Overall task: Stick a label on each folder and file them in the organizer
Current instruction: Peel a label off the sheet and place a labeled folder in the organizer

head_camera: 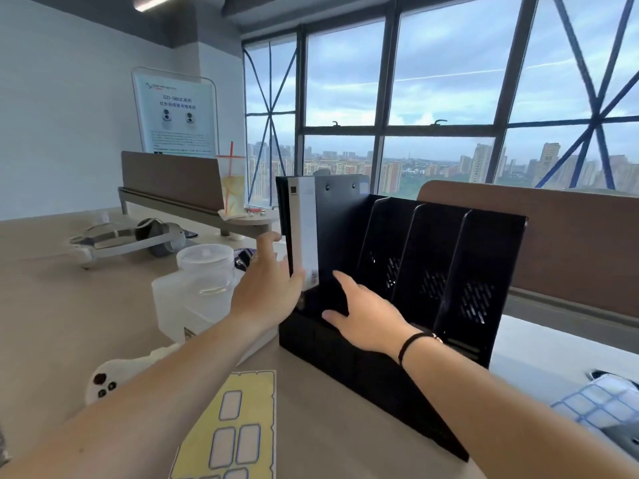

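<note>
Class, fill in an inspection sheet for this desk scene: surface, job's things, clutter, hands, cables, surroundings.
Surface: beige desk, crowded on the left.
Job's things: black folder upright in the leftmost slot of the black organizer; other slots empty; yellow label sheet in front.
Clutter: headset, plastic jar, white controller, iced drink.
Hands: left hand against the folder's spine; right hand open at the organizer.
Cables: nothing seen.
Surroundings: windows, city skyline, poster.

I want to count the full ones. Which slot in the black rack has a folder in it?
Only the leftmost slot of the organizer, beside both hands, holds a black folder with a white spine. The three slots to its right look empty.
</note>
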Tool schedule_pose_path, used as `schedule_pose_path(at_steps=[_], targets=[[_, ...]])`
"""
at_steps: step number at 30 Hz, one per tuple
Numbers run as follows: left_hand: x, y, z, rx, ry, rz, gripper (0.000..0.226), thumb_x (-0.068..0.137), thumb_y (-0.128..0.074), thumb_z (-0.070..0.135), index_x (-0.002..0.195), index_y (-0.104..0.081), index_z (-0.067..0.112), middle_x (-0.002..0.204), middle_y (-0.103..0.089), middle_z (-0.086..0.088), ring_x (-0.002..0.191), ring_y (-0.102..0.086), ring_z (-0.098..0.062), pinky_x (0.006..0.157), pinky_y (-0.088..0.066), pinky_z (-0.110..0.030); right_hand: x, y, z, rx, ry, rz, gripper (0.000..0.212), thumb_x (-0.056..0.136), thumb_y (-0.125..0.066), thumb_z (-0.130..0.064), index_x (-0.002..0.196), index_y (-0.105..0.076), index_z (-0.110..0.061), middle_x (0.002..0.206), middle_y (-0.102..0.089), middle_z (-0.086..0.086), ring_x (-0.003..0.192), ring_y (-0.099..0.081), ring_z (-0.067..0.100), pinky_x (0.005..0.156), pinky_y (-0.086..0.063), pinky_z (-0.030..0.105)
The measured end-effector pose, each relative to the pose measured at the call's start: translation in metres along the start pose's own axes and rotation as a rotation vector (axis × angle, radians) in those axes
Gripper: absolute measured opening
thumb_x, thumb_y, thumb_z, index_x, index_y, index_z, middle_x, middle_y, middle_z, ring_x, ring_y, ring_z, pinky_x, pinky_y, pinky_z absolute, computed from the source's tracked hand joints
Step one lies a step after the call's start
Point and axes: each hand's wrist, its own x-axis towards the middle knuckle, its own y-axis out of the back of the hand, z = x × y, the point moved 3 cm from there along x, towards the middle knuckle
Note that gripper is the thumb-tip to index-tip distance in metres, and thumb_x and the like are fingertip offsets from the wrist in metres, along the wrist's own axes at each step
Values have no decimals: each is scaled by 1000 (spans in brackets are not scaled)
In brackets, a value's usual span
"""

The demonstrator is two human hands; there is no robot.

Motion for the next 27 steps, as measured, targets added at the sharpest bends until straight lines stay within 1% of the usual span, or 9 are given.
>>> schedule_pose_path(at_steps=[2,5,8,11,15,19,23,25,27], targets=[[-15,5,6,18,-35,-36,56,91,-65,33,135,-30,29,116,-59,-4,102,-58,-20,92,-53,-46,-20,5,2,-56,47,13,82,94,-60,-48,157,-9,-35,157,-39,1,138,-45,26,113,-38,50],[-39,8,17,30,-81,-106,50,91,-65,38,131,-38,28,105,-54,2,98,-58,-18,90,-52,-39,-58,11,4,-131,117,35,82,93,-62,-47,156,-10,-37,161,-31,-7,147,-31,19,120,-28,47],[-70,4,34,6,-113,-198,39,92,-64,36,125,-45,28,99,-56,3,92,-56,-10,74,-42,-20,-104,16,16,-107,140,69,80,93,-62,-46,156,-13,-38,162,-29,-9,149,-25,14,122,-25,41],[-107,-12,61,-39,-162,-357,32,92,-65,37,120,-49,33,95,-61,7,85,-57,-6,68,-39,-17,-159,25,41,-90,98,105,78,93,-63,-45,155,-16,-38,160,-31,-10,147,-27,13,121,-27,36],[-157,-53,109,-61,-255,-610,28,92,-64,38,117,-50,39,100,-61,13,80,-60,-7,69,-44,-21,-238,46,88,-116,-32,138,76,91,-65,-46,153,-21,-41,157,-34,-13,143,-32,11,118,-28,32],[-199,-105,160,-95,-342,-763,21,92,-65,27,112,-59,30,98,-62,10,80,-59,-12,72,-46,-20,-315,75,132,-173,-179,169,72,89,-65,-48,151,-30,-37,154,-38,-13,141,-35,11,116,-26,26],[-241,-158,206,-128,-342,-872,16,91,-67,29,107,-62,28,100,-62,11,91,-61,-12,78,-47,-23,-389,95,180,-236,-404,135,77,88,-61,-57,154,-24,-39,161,-28,-10,149,-21,11,121,-19,32],[-265,-185,220,-160,-297,-931,17,85,-66,32,100,-59,33,100,-63,13,95,-62,-12,90,-50,-30,-423,99,204,-235,-550,53,83,87,-56,-64,156,-16,-40,166,-16,-5,154,-9,16,124,-13,40],[-293,-208,231,-175,-283,-971,19,81,-63,34,99,-57,34,102,-63,13,96,-61,-11,93,-50,-32,-453,97,222,-205,-668,-65,91,84,-52,-72,157,-7,-40,168,-2,-4,155,3,19,125,-4,46]])
